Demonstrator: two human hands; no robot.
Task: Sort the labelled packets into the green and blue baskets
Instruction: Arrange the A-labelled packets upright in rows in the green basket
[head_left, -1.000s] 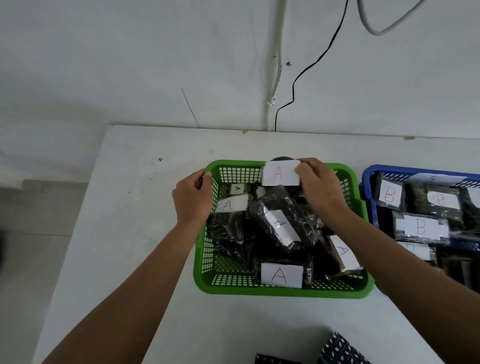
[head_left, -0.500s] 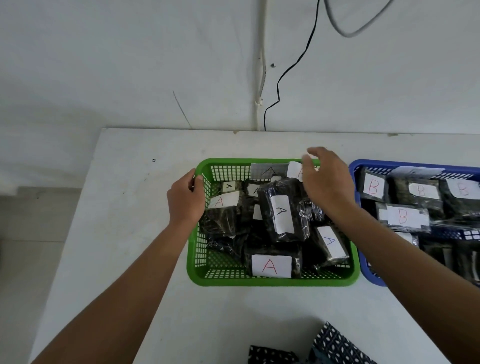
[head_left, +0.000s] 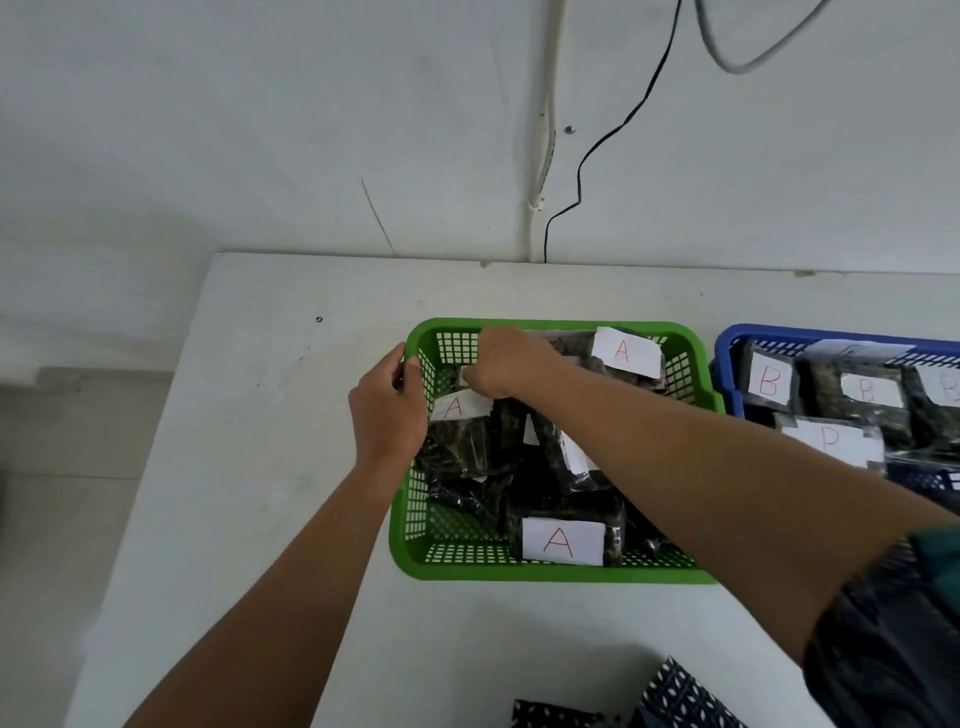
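Observation:
The green basket (head_left: 545, 571) sits mid-table, full of dark packets with white "A" labels; one label (head_left: 563, 540) faces me at the front, another (head_left: 623, 352) leans at the back. My left hand (head_left: 387, 410) grips the basket's left rim. My right hand (head_left: 506, 364) reaches across into the back left corner, its fingers curled down onto a small packet (head_left: 462, 375) there; the fingertips are hidden. The blue basket (head_left: 727, 353) stands at the right, holding several packets labelled "B" (head_left: 769, 382).
The white table (head_left: 260, 415) ends at the left, with floor beyond. A white wall with a black cable (head_left: 613, 135) rises just behind the baskets. Patterned dark cloth (head_left: 675, 696) lies at the near edge.
My right hand let go of the "A" packet at the back of the green basket and crossed left into the back left corner. My left hand kept its hold on the rim.

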